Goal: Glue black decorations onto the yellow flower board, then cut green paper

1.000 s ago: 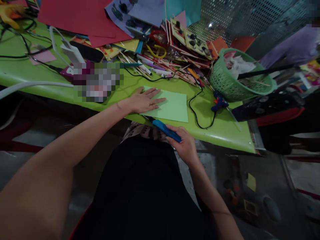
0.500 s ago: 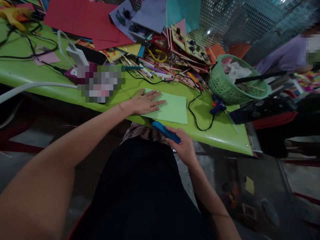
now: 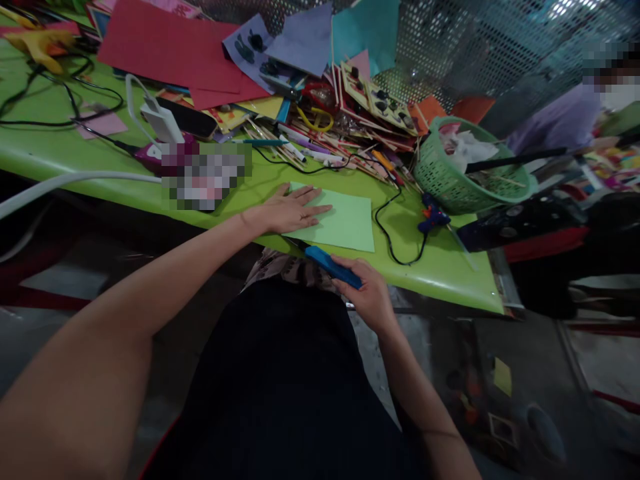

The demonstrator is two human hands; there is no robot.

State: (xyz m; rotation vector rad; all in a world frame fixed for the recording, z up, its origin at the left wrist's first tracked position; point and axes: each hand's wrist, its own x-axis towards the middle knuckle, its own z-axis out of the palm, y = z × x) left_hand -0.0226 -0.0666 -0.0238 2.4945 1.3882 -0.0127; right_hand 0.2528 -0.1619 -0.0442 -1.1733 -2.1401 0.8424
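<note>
Head view, watched from my remote post. I see a pale green rectangular paper sheet (image 3: 350, 223) lying on a glossy bright green table cover (image 3: 440, 280), close to the front edge. Left hand (image 3: 290, 212) rests palm down at the sheet's nine o'clock, fingers spread wide. Right hand (image 3: 369, 290) sits at its five o'clock, fingers wrapped round a long blue-handled tool (image 3: 333, 266), narrow dark tip pointing to ten o'clock. Whether that tip touches the paper I cannot tell. From the sheet: dark blue glue gun (image 3: 433, 217) at three, black cord (image 3: 411, 264) looping between; perforated green plastic basket (image 3: 445, 170) at two; scattered coloured pens (image 3: 323, 157) at twelve.
</note>
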